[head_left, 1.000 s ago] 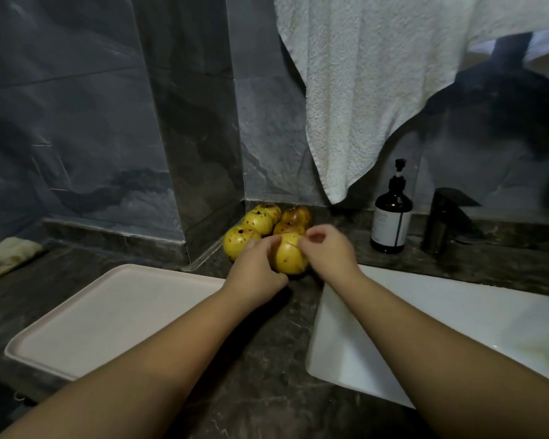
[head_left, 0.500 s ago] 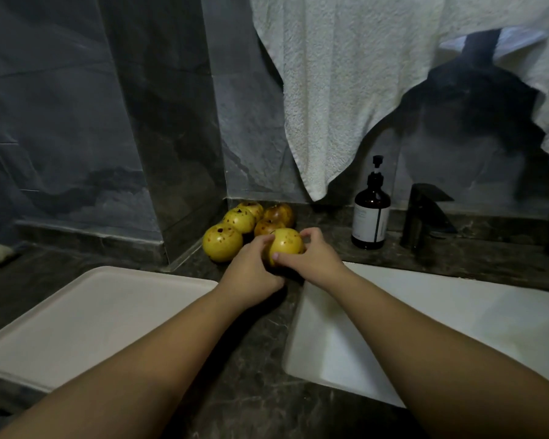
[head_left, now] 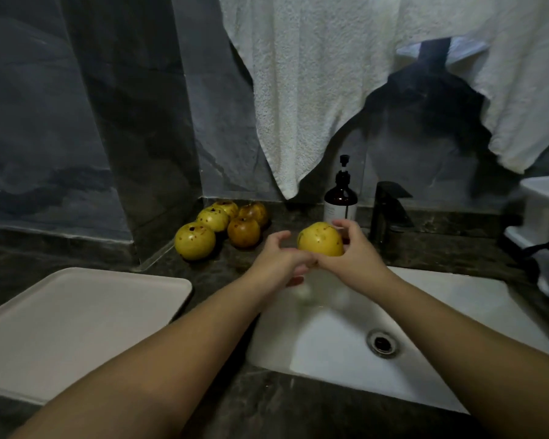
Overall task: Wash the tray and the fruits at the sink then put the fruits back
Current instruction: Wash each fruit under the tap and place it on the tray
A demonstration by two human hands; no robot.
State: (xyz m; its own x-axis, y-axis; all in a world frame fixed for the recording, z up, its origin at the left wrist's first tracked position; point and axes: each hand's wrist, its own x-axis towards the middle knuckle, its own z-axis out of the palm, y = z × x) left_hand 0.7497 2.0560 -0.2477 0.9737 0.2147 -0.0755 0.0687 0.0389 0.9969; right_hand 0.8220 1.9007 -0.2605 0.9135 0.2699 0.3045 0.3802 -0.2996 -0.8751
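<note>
My right hand (head_left: 351,253) grips a yellow spotted fruit (head_left: 320,239) above the back left corner of the white sink (head_left: 457,299). My left hand (head_left: 278,259) is beside it on the left, fingers spread, its fingertips near the fruit's underside. Several more fruits (head_left: 222,228), yellow and brownish, lie grouped on the dark counter in the corner. The pale tray (head_left: 70,318) rests flat on the counter at the left with nothing on it.
A brown pump bottle (head_left: 341,201) and a black faucet (head_left: 390,210) stand behind the sink. White towels (head_left: 314,90) hang above. A white basket (head_left: 545,223) sits at the right edge. The sink drain (head_left: 382,342) lies near the basin's middle.
The fruit has been lifted off the counter and carried right, over the sink. My left hand has loosened from it. The view has shifted right.
</note>
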